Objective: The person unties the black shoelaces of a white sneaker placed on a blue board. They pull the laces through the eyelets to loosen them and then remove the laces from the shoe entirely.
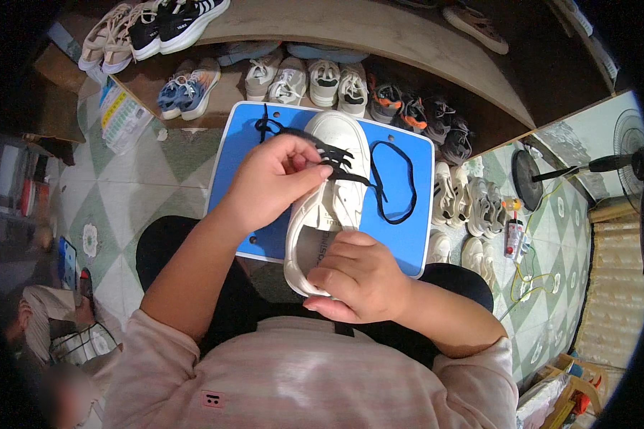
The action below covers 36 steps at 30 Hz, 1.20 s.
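A white sneaker [339,126] lies on a small blue table [233,155] with a white rim, its toe pointing away from me. A black shoelace [414,177] crosses the upper part of the lacing. One end makes a loose loop on the right; the other trails off in a tangle at the upper left. My left hand [271,179] pinches the lace between thumb and fingers over the eyelets. My right hand [362,276] grips the side of the shoe's collar near the heel, partly covering the insole, which bears writing.
Several pairs of shoes [324,80] line the wooden shelf [354,32] ahead. More white shoes [451,193] stand on the tiled floor at right, near a standing fan [527,179] and a yellow cable [531,289]. Another person [48,316] sits at lower left beside a phone.
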{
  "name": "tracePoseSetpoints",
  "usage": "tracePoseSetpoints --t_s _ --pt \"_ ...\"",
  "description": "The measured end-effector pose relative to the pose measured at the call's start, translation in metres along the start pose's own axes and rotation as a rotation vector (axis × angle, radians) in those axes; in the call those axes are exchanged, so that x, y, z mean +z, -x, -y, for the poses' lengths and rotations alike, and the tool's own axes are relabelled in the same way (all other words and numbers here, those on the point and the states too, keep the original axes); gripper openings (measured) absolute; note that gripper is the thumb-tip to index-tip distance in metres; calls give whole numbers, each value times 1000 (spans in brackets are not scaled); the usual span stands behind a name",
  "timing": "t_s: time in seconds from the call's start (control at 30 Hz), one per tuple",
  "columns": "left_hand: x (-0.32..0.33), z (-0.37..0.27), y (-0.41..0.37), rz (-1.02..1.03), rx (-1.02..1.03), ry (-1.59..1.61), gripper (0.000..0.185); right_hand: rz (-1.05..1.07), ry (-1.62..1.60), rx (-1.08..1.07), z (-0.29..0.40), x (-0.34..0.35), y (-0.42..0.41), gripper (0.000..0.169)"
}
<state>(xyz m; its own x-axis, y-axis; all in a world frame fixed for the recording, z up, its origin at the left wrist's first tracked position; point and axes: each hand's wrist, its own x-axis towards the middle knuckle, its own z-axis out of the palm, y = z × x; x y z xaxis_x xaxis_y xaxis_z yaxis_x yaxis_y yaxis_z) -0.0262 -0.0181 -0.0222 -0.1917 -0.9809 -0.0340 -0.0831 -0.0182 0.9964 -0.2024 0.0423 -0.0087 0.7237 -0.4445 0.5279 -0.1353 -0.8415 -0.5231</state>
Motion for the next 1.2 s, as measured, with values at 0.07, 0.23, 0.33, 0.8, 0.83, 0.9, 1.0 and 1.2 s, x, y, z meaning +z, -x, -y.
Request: tracePoseSetpoints --t_s 0.07,0.23,0.33,0.8,0.83,0.9,1.0,1.2 --pt "-2 -1 0 46 -86 -69 10 -3 7 3 0 2 0 24" --pt "1 -7 3 -27 188 -352 13 -16 11 3 -1 6 2 25" --pt "4 -9 3 -164 367 -595 15 -12 -27 1 -3 9 2 27" --pt "-15 -1 -7 202 -23 117 10 -34 17 -22 -5 11 2 27" --pt "-14 -2 -6 188 -18 136 10 -35 19 -16 -4 11 2 27" --pt "-21 -4 -7 199 -96 160 10 -36 22 -5 -3 11 2 27" --pt "-20 -5 -5 197 -100 180 10 -39 20 -11 -4 11 3 27" --pt "-27 5 -7 248 -60 226 12 -13 42 -3 -2 7 2 27"
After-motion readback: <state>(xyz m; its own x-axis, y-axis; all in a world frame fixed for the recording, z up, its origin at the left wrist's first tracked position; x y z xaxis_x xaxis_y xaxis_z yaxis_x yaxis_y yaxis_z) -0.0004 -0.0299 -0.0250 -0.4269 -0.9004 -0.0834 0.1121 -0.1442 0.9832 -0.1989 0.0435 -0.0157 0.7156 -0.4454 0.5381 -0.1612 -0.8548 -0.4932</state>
